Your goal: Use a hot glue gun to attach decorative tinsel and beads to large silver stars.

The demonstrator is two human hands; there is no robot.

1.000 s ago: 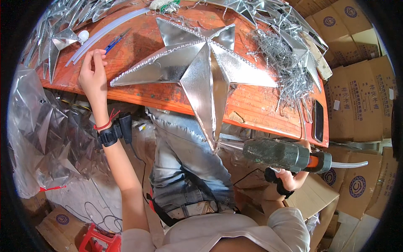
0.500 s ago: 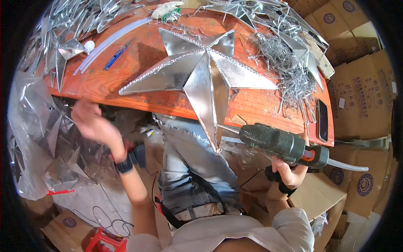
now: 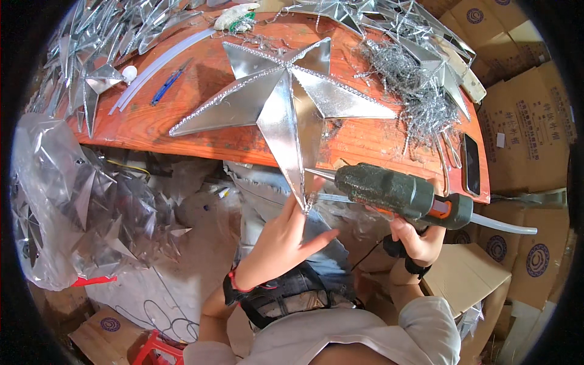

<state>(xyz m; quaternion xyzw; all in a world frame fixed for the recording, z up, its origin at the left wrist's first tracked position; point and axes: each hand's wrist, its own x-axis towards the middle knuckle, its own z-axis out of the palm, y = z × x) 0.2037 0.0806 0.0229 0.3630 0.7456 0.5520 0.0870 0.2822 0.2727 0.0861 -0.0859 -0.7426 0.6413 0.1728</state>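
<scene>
Silver star (image 3: 281, 118), seemingly mid-gluing, next calls for steadying: right hand (image 3: 420, 240) grips glue gun (image 3: 386, 191), left hand (image 3: 275, 248) (hold unclear) at its lower tip.

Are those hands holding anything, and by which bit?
The right hand holds the green glue gun from below, toward its back end. The left hand is at the silver star's lowest tip; whether it grips can't be told.

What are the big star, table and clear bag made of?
Star: maybe thin metal or foil-faced sheet; it shines like a mirror.
Table: likely wood with an orange finish; grain lines show.
Bag: seemingly clear plastic; it's glossy, wrinkled and see-through.
</scene>
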